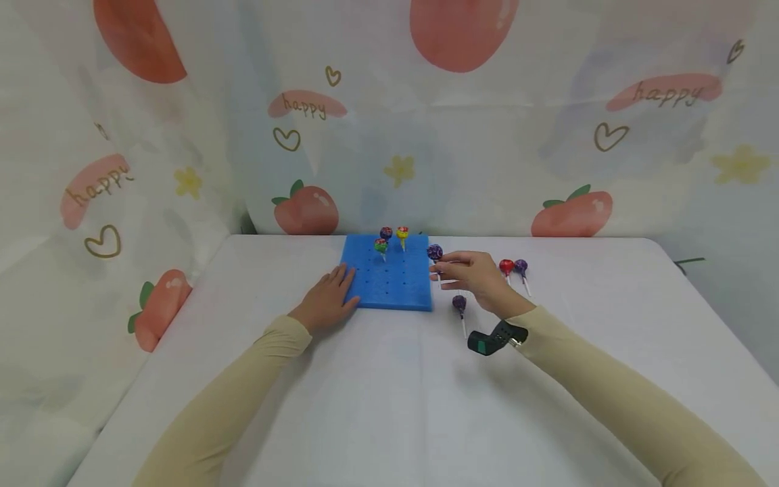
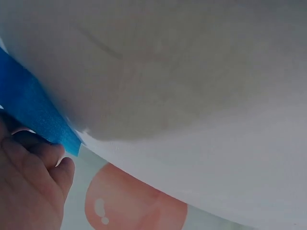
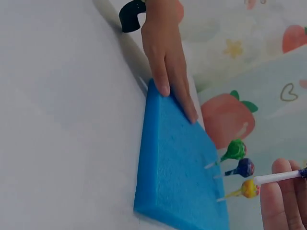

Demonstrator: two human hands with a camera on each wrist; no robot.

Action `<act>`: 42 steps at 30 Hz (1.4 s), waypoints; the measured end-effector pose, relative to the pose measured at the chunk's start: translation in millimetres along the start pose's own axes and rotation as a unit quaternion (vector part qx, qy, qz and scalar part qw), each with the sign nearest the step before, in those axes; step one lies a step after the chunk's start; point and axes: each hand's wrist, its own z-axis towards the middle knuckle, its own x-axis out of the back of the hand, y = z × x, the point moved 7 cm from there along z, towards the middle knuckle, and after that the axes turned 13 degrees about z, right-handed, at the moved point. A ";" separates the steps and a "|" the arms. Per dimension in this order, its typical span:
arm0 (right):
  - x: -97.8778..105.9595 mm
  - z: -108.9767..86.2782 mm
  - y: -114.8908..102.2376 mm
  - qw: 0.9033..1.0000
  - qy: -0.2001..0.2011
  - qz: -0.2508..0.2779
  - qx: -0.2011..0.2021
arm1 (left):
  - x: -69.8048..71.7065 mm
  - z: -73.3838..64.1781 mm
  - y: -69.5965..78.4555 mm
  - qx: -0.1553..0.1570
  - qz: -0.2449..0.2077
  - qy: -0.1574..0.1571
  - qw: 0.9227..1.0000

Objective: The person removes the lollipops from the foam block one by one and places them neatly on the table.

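Note:
A blue foam board (image 1: 398,287) with rows of small holes lies at the far side of the table. Along its left edge rests my left hand (image 1: 326,297), fingers extended over the surface. My right hand (image 1: 477,276) pinches a purple lollipop (image 1: 435,252) beside the board's right edge, candy end up. In the right wrist view its white stick (image 3: 277,178) shows at the fingers. Three lollipops stand in the board: a green one (image 1: 381,245), a dark blue one (image 1: 386,233) and a yellow one (image 1: 402,233).
On the white table (image 1: 377,392), a dark purple lollipop (image 1: 459,304) lies just below my right hand. A red lollipop (image 1: 506,266) and another purple lollipop (image 1: 521,266) lie to its right. A patterned cloth (image 1: 475,155) hangs behind the table.

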 end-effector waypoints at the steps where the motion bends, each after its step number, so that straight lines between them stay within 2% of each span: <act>1: 5.4 -2.1 0.7 1.000 0.004 -0.006 -0.002 | -0.5 -0.1 -1.1 -0.001 -0.003 -0.001 1.000; 7: 34.8 -15.1 5.8 0.999 0.019 -0.044 -0.005 | -2.4 -0.2 -8.5 -0.004 -0.021 -0.015 1.000; 13: 54.1 -25.4 15.4 0.997 0.029 -0.068 -0.026 | 0.6 -0.8 -13.9 -0.019 -0.033 -0.007 0.999; 22: 62.6 -31.8 36.3 0.994 0.029 -0.084 -0.060 | 1.7 -1.9 -18.0 -0.033 -0.033 0.001 0.999; 28: 65.9 -33.9 52.1 0.989 0.047 -0.096 -0.097 | 3.2 -3.6 -16.4 -0.031 -0.040 -0.003 0.999; 34: 70.4 -34.3 62.6 0.984 0.064 -0.132 -0.101 | 3.8 -5.5 -14.5 -0.033 -0.040 -0.007 0.999; 42: 78.3 -33.6 71.4 0.981 0.084 -0.134 -0.108 | 3.7 -5.4 -12.5 -0.027 -0.040 -0.008 0.999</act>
